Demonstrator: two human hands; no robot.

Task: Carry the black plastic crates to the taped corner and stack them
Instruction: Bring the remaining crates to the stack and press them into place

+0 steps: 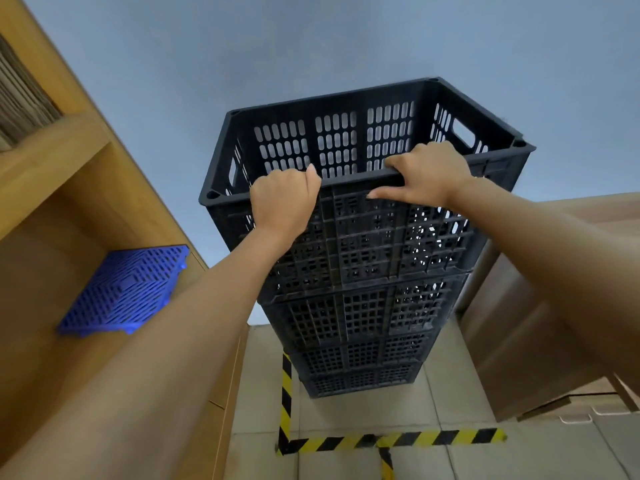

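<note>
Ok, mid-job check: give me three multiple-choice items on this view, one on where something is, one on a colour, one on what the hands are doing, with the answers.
1. Where does the stack of black crates stand?
A. On the wooden shelf
B. On the floor inside the striped tape corner
C. On the cardboard boxes

2. What colour is the slatted plastic panel on the shelf at the left?
A. Blue
B. Red
C. Green

3. What are the two hands doing?
A. Both hang free
B. One holds the tape
C. Both grip the near rim of the top crate

Answers:
1 B: the stack's base sits on the floor behind the yellow-and-black tape.
2 A: the panel is plainly blue.
3 C: the left hand and right hand curl over the top crate rim.
</note>
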